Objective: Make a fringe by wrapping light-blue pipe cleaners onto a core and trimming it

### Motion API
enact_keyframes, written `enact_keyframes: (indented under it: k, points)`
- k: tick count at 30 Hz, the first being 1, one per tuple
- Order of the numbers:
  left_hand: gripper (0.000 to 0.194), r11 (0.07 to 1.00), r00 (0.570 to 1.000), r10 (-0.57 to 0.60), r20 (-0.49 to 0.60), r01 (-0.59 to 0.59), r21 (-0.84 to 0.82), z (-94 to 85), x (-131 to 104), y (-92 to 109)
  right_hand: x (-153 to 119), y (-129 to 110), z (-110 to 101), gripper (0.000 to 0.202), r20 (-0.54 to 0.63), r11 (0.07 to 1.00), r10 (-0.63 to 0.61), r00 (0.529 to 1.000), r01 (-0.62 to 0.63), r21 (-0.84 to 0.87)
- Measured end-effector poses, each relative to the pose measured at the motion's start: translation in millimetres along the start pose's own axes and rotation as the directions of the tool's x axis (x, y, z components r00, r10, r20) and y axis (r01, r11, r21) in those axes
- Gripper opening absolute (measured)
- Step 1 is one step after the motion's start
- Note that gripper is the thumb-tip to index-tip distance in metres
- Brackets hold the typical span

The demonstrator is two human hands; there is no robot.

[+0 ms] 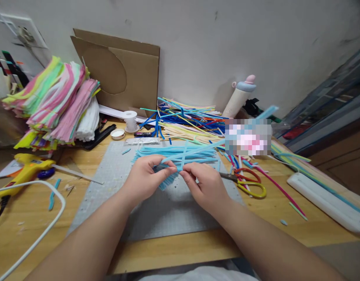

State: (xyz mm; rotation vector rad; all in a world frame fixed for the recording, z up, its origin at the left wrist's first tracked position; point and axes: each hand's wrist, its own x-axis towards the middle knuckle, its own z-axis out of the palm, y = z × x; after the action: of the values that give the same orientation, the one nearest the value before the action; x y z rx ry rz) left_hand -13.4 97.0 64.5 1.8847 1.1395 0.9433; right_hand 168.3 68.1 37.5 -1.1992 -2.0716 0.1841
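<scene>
Both hands meet over a grey cutting mat (156, 218), pinching light-blue pipe cleaners. My left hand (147, 177) is closed around a woven piece of blue pipe cleaners (167, 180), its thumb pressing the right end. My right hand (205, 181) pinches the same piece at that end, fingertips close to the left thumb. From between the hands a long blue pipe cleaner (203, 148) slants up to the right, and a shorter one stands up near the right fingers. Behind the hands lies a row of loose blue pipe cleaners (174, 151). Fingers partly hide the joint.
Scissors (250, 183) lie right of the right hand, near a white bar-shaped case (326, 203). A yellow glue gun (24, 171) and white cable are at left. Bundled pipe cleaners (59, 97), cardboard (139, 74), a wire spool (130, 121) and a bottle (240, 95) stand behind.
</scene>
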Motion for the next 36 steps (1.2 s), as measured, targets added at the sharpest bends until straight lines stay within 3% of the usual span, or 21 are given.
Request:
enact_keyframes:
  k: [4,12,16,22,24,27,30,32,36]
  points:
    - [0.015,0.999,0.999,0.029,0.017,-0.029,0.035,0.1,0.1,-2.1,0.1,0.8,1.8,0.018,0.046,0.998,0.055,0.997,-0.056,0.016]
    - [0.015,1.000,0.999,-0.019,0.036,0.018,0.014,1.3,0.9,-6.8,-0.1,2.2,4.1,0.017,0.105,0.982,0.045,0.993,-0.063,0.175]
    - [0.018,0.992,0.989,-0.112,0.094,0.117,-0.047,0.6,3.2,-10.8,-0.3,2.0,7.4,0.016,0.115,0.958,0.063,0.991,-0.092,0.270]
    - [0.024,0.940,0.939,-0.259,0.225,0.299,-0.164,-3.4,7.0,-22.8,2.7,2.1,9.6,0.019,0.239,0.896,0.106,0.965,-0.197,0.397]
    - [0.024,0.926,0.926,-0.268,0.267,0.324,-0.195,-3.8,7.1,-23.6,5.3,4.1,11.3,0.020,0.315,0.771,0.220,0.923,-0.362,0.524]
    - [0.021,0.936,0.918,-0.226,0.325,0.297,-0.187,-1.6,6.3,-22.0,8.4,8.1,15.0,0.023,0.529,0.384,0.366,0.766,-0.642,0.664]
    - [0.019,0.942,0.915,-0.191,0.355,0.273,-0.195,2.5,5.2,-20.1,8.7,11.0,17.6,0.021,0.711,0.039,0.319,0.627,-0.758,0.651]
    - [0.020,0.940,0.931,-0.196,0.307,0.268,-0.212,4.3,4.7,-19.3,8.1,12.0,17.9,0.020,0.757,-0.094,0.280,0.590,-0.768,0.634]
    - [0.026,0.908,0.946,-0.216,0.240,0.285,-0.307,3.6,5.1,-17.2,8.4,12.9,16.4,0.019,0.765,-0.232,0.262,0.588,-0.732,0.641]
